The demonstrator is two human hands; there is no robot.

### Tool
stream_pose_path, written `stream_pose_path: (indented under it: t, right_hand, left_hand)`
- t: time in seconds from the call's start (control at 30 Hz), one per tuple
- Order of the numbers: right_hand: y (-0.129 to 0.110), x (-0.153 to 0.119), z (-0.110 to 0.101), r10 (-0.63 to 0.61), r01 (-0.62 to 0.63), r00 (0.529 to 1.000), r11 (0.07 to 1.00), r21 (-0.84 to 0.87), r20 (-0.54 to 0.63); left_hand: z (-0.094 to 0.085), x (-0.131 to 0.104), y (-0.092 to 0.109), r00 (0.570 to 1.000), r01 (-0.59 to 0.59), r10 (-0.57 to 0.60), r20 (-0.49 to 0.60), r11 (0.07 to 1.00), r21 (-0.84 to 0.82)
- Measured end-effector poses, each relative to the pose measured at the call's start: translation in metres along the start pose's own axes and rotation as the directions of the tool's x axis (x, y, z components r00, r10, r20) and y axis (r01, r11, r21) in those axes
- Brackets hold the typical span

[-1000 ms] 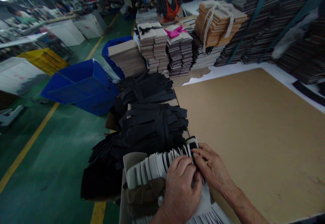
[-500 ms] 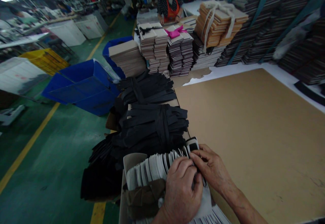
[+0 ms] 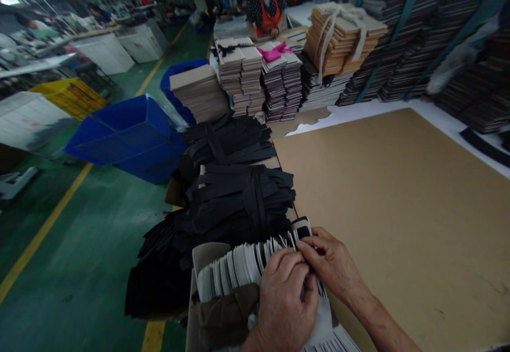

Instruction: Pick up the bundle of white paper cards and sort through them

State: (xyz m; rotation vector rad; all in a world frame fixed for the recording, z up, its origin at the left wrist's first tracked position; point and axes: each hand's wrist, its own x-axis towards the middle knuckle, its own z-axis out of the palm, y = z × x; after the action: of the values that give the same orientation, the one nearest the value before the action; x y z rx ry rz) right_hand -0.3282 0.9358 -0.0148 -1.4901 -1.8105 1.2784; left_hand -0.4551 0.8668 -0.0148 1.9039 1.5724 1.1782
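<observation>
Card stack (image 3: pixel 243 264) half-hidden under hands (image 3: pixel 285 299)

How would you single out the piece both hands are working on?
Start at the big brown board covering the table, then go to its near left edge, where a fanned row of white cards stands. The left hand and right hand meet on the black-faced card ending that row.

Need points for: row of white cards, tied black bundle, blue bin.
row of white cards (image 3: pixel 239 264), head view, on the fanned card edges left of the hands.
tied black bundle (image 3: pixel 239 195), head view, on the black strips left of the tie band.
blue bin (image 3: pixel 131 139), head view, on its inner wall.
</observation>
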Motion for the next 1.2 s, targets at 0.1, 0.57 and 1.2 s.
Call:
stream_pose_path:
  t: [0.1,0.57,1.2]
  right_hand:
    - [0.000,0.001,0.000,0.011,-0.011,1.000,1.000,-0.001,0.004]
    - [-0.003,0.004,-0.001,0.058,-0.058,0.998,0.995,-0.086,0.000]
    - [0.009,-0.001,-0.003,-0.127,0.124,0.992,0.987,-0.105,-0.021]
  left_hand:
    - [0.000,0.001,0.000,1.000,0.002,-0.002,-0.003,1.000,0.001]
    - [0.001,0.000,0.000,1.000,-0.007,0.007,0.003,1.000,0.013]
    - [0.001,-0.001,0.000,1.000,-0.027,0.028,-0.012,0.999,0.047]
